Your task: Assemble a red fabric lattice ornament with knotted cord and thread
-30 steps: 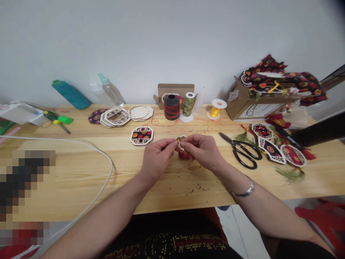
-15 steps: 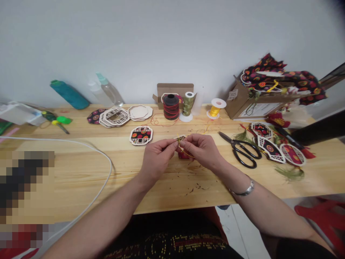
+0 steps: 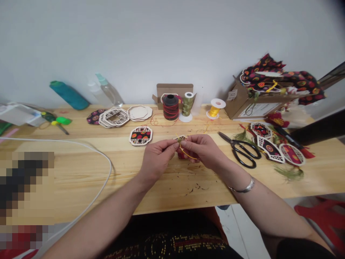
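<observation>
My left hand [image 3: 159, 157] and my right hand [image 3: 202, 150] meet over the middle of the table, each pinching a yellow cord [image 3: 191, 157] with thumb and forefinger. The cord's loose end curves down below my right fingertips. Behind and under the fingers is a small patterned ornament [image 3: 181, 155] with a pale cut-out frame and dark red fabric; most of it is hidden. Left of my hands lies a framed fabric ornament [image 3: 140, 136]. Black-handled scissors [image 3: 244, 149] lie spread to the right of my right hand.
Along the wall stand a dark red cord spool [image 3: 171, 108], a green thread spool [image 3: 188, 105] and a yellow cord spool [image 3: 215, 108]. Wooden frames [image 3: 114, 117] are stacked left. A cardboard box [image 3: 242, 99] stands right, near finished ornaments [image 3: 271, 149]. A white cable [image 3: 102, 151] crosses the left side.
The fingertips have shifted slightly around the yellow cord, and its loose end now shows as a longer curve below the right hand. Everything else on the table stays in place.
</observation>
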`<state>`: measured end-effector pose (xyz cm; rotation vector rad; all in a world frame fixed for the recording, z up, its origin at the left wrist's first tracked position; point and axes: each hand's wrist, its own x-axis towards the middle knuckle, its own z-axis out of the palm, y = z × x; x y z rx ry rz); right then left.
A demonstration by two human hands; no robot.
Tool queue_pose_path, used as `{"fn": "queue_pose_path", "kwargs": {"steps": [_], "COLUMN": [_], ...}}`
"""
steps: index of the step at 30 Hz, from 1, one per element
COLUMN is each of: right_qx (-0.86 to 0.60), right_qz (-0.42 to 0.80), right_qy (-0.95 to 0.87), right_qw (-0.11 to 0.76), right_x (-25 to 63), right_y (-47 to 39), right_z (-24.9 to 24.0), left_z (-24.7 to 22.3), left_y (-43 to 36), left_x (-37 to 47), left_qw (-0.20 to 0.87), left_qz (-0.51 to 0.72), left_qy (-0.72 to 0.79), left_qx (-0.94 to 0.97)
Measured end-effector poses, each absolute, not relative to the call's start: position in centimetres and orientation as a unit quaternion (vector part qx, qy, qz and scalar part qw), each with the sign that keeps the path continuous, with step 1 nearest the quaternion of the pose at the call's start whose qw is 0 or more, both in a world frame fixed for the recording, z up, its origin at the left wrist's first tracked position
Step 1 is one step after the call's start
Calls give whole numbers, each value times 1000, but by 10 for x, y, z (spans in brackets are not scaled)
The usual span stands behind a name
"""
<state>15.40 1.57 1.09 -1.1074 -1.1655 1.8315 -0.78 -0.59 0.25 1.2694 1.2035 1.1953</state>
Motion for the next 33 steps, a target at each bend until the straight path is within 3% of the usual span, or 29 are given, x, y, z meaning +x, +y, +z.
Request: {"fn": "queue_pose_path", "kwargs": {"steps": [13, 27, 30, 33], "right_qx": [-395, -379, -402, -447], "right_qz": [756, 760, 713, 551], "right_qy": [-429, -433, -468, -565], "right_qw": [297, 303, 333, 422], "right_x": [158, 157, 156, 155], "right_y": [20, 18, 18, 20], "right_z": [10, 9, 6, -3], "left_z": [1, 3, 5, 6], "left_y": [-4, -4, -2, 1], "left_x": [-8, -7, -7, -8], "left_qw": [565, 632, 647, 662], "left_qz": [470, 498, 518, 532], "left_qy": [466, 425, 421, 419], "left_qx": [493, 415, 369, 322]}}
